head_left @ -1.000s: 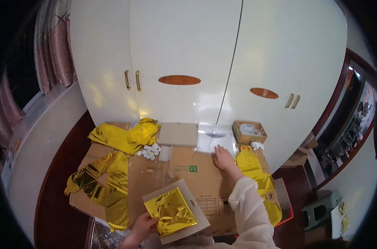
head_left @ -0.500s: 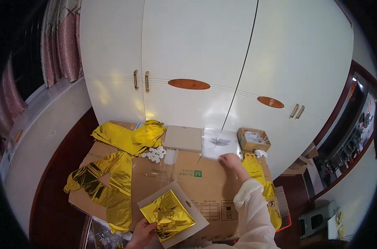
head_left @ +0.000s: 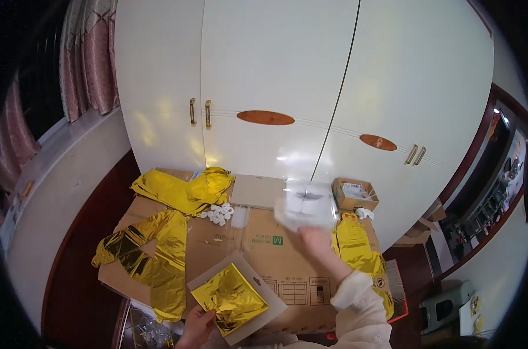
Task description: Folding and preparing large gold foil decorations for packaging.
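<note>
My left hand [head_left: 199, 327] pinches the lower left edge of a folded gold foil balloon [head_left: 229, 295] lying on a grey card [head_left: 275, 306]. The card lies at a slant low in the view, its slotted end to the upper right. Farther off, my right hand [head_left: 315, 239] is closed on the near edge of a clear plastic bag [head_left: 293, 216], which is lifted and smeared by motion. Under and behind it lies a stack of clear bags [head_left: 322, 195] with dark print showing. Left of the stack sits a pile of grey cards [head_left: 261, 189].
Gold foil balloons lie flat at left [head_left: 169, 262], far left [head_left: 176, 192] and right [head_left: 357, 241] on the cardboard surface [head_left: 217, 244]. Small white rolls [head_left: 218, 214] sit beside white straws [head_left: 239, 216]. An open carton [head_left: 355, 195] stands at the back right, before the white wardrobe [head_left: 264, 70].
My right hand has drawn back toward me and slightly left, raising a clear bag from the stack. My left hand keeps its hold; the foil and card shifted slightly left in view.
</note>
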A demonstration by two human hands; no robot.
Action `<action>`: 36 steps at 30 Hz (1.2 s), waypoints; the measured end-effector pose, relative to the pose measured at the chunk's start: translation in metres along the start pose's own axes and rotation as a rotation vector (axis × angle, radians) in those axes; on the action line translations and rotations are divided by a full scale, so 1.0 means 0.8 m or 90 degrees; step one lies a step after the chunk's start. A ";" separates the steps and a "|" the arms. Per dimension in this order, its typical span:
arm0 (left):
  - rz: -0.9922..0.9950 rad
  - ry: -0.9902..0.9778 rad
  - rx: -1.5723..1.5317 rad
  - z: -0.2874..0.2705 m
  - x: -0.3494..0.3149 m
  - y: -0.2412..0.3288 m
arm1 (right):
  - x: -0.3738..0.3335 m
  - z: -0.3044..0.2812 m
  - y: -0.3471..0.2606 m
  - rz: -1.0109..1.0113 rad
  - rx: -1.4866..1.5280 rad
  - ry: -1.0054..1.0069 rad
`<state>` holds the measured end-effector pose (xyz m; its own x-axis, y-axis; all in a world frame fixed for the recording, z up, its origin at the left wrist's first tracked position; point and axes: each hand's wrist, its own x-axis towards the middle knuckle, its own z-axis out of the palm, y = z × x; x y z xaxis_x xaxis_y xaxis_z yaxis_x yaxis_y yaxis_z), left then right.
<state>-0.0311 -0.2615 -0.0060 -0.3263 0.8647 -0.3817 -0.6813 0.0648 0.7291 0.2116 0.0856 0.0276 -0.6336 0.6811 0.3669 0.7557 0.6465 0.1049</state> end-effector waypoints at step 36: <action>-0.162 0.005 0.160 -0.012 -0.017 -0.038 | -0.138 -0.038 -0.106 0.086 0.247 -0.109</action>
<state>-0.0125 -0.2798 -0.0282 -0.1721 0.8014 -0.5729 -0.5587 0.3995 0.7268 0.2222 -0.0548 0.0060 -0.5764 0.7944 0.1917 0.7363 0.6066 -0.2999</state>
